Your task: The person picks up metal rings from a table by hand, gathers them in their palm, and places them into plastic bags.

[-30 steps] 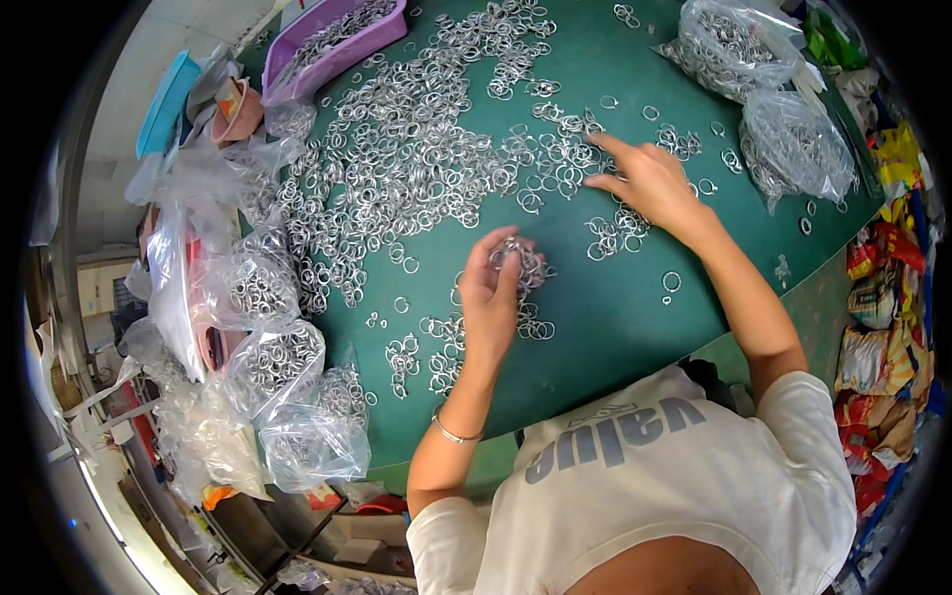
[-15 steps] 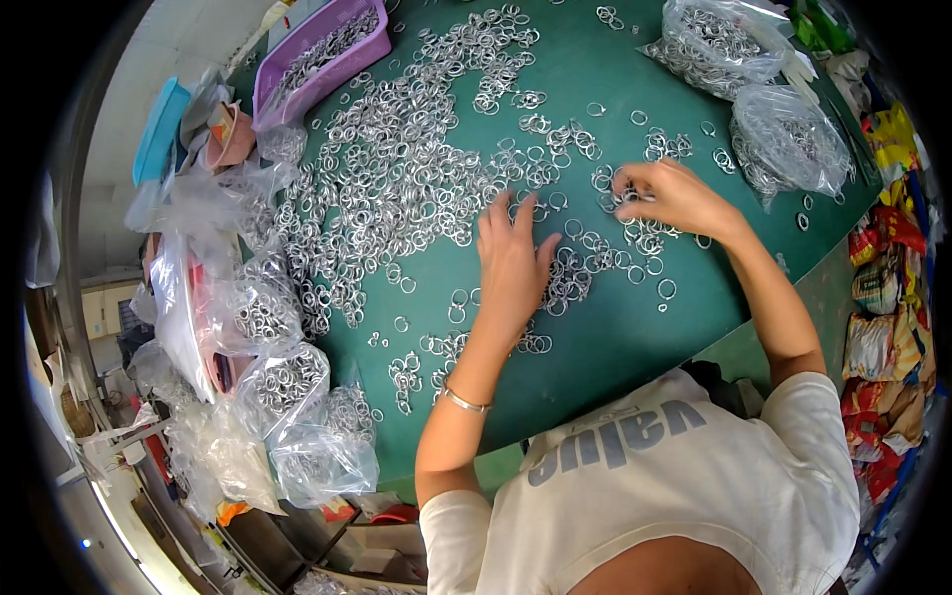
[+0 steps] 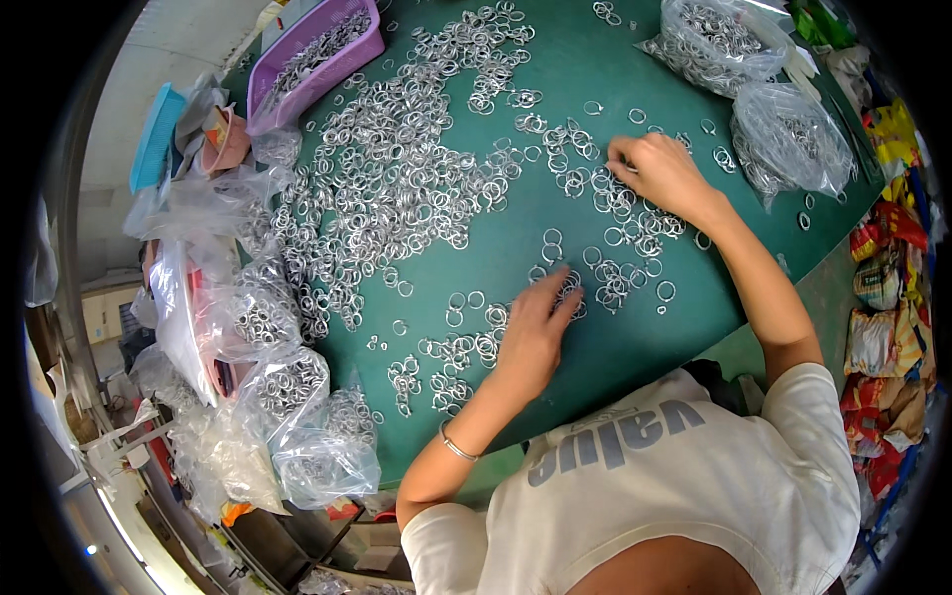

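Many small silvery metal rings (image 3: 387, 169) lie in a wide heap on the green tabletop (image 3: 387, 456), left of my hands. My left hand (image 3: 535, 337) is low over the table, fingers stretched and apart, its tips at a small cluster of rings (image 3: 568, 288). Farther right, my right hand (image 3: 662, 174) has its fingers curled down beside another group of rings (image 3: 615, 196). Whatever those fingertips pinch is hidden beneath the hand. A smaller pile of rings (image 3: 486, 345) lies just left of my left hand.
A purple plastic basket (image 3: 369, 55) of metal pieces stands at the far left. Clear bags of rings (image 3: 288, 382) line the left edge. Two more bags (image 3: 793, 139) sit at the far right. Colourful packages (image 3: 873, 347) are stacked beyond the right edge.
My left hand has drawn back toward me and slightly right, away from the big heap. The fingers of my right hand have curled in, and the hand has shifted slightly away from me.
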